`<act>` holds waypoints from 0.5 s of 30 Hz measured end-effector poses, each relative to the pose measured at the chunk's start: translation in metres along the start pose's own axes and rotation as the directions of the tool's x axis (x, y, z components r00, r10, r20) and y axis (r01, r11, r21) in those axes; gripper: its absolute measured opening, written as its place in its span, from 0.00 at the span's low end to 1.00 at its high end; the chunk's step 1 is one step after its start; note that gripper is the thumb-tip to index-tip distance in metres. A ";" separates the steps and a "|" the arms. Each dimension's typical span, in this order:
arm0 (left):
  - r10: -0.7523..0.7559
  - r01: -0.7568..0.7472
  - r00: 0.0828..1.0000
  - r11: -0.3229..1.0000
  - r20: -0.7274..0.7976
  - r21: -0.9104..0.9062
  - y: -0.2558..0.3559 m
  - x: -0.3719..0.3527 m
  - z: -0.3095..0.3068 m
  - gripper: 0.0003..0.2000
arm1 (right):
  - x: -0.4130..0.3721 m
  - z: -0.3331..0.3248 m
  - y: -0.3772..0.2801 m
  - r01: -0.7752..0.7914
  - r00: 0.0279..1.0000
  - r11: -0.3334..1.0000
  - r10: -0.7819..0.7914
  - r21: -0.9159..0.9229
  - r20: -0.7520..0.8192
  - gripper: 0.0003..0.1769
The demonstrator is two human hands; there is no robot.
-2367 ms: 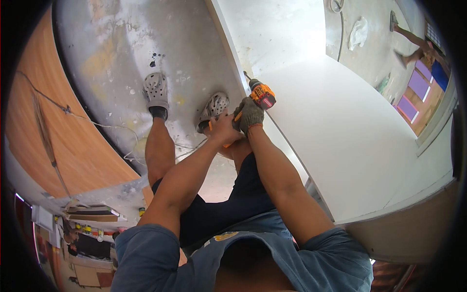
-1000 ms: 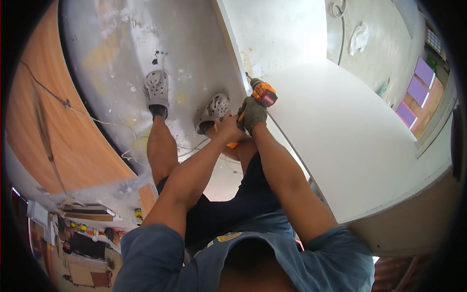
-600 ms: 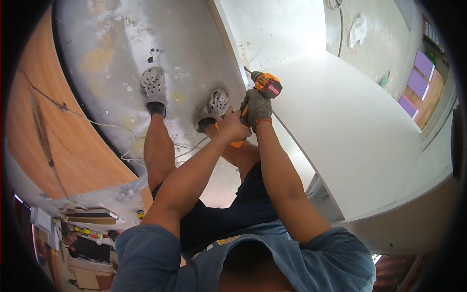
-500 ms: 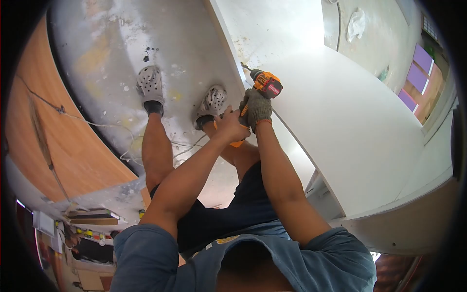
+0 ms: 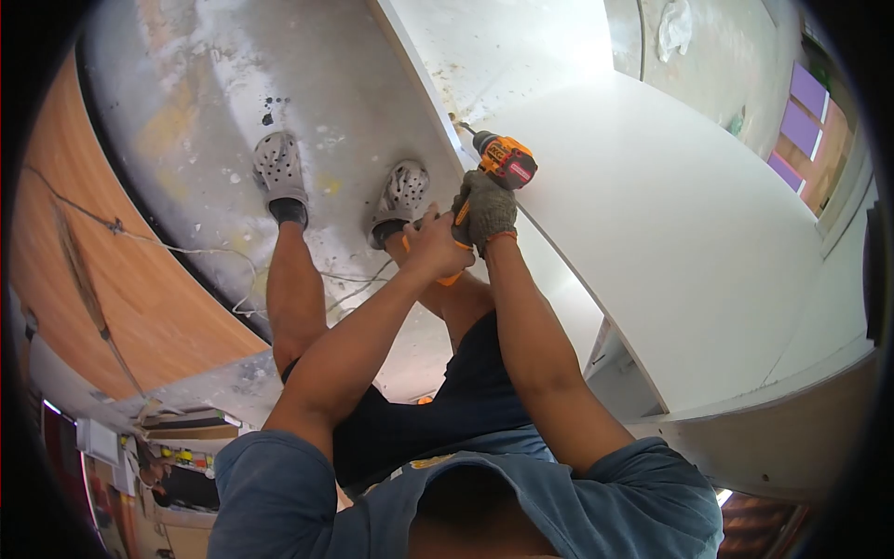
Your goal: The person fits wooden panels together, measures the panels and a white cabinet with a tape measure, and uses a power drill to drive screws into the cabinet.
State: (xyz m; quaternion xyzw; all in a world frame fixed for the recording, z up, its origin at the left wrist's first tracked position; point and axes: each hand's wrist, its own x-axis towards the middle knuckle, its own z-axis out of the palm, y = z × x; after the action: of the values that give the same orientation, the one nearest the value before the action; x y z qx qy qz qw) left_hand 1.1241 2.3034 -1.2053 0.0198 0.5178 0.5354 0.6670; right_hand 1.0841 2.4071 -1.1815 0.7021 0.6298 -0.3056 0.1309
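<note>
An orange-and-black cordless drill (image 5: 507,160) lies across the top edge of a white panel (image 5: 417,70), its bit pointing up and left with the tip right at that edge. My right hand (image 5: 489,207), in a grey knitted glove, is closed around the drill's handle. Bare, my left hand (image 5: 438,246) wraps the lower end of the same drill, by its battery base. Part of the grip is hidden behind my fingers. A broad white board (image 5: 670,242) spreads out to the right of both hands.
My feet, in grey clogs (image 5: 278,168), stand on the stained concrete floor (image 5: 345,56). A thin cord (image 5: 209,249) runs over the floor and a wood-coloured sheet (image 5: 140,279) at left, where a broom (image 5: 79,270) also lies. Purple panels (image 5: 801,130) are at far right.
The view has shifted slightly. Both hands keep their grip on the drill, and its bit stays at the white panel's edge.
</note>
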 end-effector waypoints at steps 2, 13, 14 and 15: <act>-0.002 0.002 1.000 1.000 -0.027 0.009 -0.001 0.001 0.004 0.41 | 0.001 -0.002 0.001 0.027 1.000 1.000 -0.027 -0.017 0.006 0.05; -0.005 0.007 1.000 0.996 -0.024 0.089 -0.002 -0.003 0.022 0.42 | 0.001 -0.018 0.012 -0.045 0.999 0.998 0.045 0.048 0.001 0.05; -0.008 0.013 0.999 0.993 -0.041 0.122 -0.004 -0.002 0.024 0.43 | 0.002 -0.018 0.013 -0.045 0.999 0.998 0.045 0.047 0.003 0.05; -0.009 0.014 0.999 0.993 -0.043 0.121 -0.006 -0.001 0.026 0.43 | 0.003 -0.018 0.014 -0.046 0.999 0.997 0.046 0.059 0.013 0.06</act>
State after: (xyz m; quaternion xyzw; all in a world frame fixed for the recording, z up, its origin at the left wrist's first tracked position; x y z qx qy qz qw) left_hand 1.1469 2.3133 -1.1960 0.0461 0.5635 0.4994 0.6564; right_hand 1.1022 2.4171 -1.1722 0.7181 0.6034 -0.3250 0.1207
